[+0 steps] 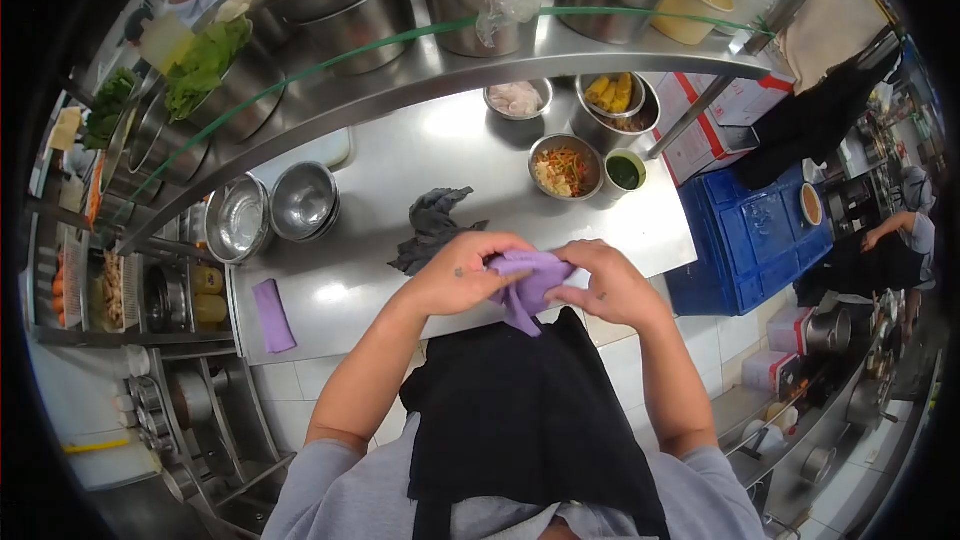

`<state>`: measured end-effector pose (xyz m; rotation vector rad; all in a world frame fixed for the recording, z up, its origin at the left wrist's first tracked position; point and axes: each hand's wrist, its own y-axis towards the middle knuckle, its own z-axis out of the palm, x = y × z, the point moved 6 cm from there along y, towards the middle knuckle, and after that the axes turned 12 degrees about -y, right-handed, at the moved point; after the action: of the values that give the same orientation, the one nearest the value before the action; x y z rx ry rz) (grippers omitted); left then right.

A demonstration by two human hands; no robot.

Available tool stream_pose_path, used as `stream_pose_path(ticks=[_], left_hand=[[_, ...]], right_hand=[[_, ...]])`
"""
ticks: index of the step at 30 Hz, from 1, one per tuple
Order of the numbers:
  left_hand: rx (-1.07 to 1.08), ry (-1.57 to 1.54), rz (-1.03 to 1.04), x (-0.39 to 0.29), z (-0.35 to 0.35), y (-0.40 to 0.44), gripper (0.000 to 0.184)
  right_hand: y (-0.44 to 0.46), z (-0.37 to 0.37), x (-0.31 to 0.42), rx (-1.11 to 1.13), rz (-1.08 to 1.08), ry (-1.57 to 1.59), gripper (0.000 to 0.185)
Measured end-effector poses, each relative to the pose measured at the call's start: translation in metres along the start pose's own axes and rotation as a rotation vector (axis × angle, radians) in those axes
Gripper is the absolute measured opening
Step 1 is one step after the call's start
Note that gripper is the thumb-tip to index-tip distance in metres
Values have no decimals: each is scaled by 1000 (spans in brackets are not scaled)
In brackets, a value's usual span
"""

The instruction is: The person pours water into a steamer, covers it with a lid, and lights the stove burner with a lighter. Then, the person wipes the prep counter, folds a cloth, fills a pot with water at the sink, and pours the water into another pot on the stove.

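Note:
Near the front edge of the steel table, a purple cloth (530, 280) is bunched between my two hands. My left hand (465, 275) grips its left side with the fingers curled over it. On the right side, my right hand (605, 282) pinches the cloth between thumb and fingers. A dark grey crumpled cloth (432, 230) lies on the table just beyond my left hand. A second purple cloth (273, 316), folded into a strip, rests at the table's left front corner.
Steel bowls (303, 202) stand at the table's left. A bowl of chopped food (565, 167) and a green-filled container (625, 171) are at the right. Overhead runs a shelf (440, 75) with pots. Beside the table is a blue bin (745, 240); a co-worker (910, 230) is at far right.

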<state>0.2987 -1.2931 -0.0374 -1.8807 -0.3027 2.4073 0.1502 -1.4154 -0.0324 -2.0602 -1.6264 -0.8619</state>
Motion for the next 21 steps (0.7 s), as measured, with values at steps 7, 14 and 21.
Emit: stream_pose_path(ticks=[7,14,21], left_hand=[[-260,569,515,-3,-40,-11,29],[-178,662,185,143,-26,-30,31],[-455,724,392,80,-38,-16,38]], right_hand=[[-10,-20,-12,-335,9,-280,18],[-68,83,-82,-89,228,-185,18],[-29,58,-90,-232,432,-182,31]])
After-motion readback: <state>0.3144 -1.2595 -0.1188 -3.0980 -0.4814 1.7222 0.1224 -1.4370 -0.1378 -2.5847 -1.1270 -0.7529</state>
